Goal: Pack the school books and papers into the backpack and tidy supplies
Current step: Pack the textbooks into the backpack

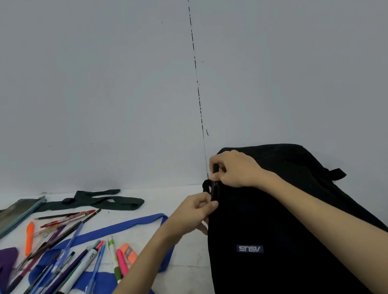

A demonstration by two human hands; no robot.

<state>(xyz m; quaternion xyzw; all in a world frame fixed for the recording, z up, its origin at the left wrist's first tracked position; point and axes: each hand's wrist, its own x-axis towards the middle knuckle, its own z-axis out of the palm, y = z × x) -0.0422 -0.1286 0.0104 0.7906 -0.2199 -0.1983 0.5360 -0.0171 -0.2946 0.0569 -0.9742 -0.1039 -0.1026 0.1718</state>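
Grey wall (83, 87) fills most of the view, white table (190, 264) below it. Black backpack (284, 233) stands upright at the table's right end against the wall, logo patch facing the camera, so the top zip is reachable from above. Right hand (236, 169) is pinched on something dark at the bag's top edge, probably a zip pull; left hand (197, 211) is pinched on the edge just below, likely bracing the fabric so the zip runs. Can't tell if the bag is open or closed. Blue strap (119, 226) and a dark green one (111, 201) lie loose on the table's left. Pens and markers (64, 272) are scattered over them, not yet tidied. No books or papers visible.
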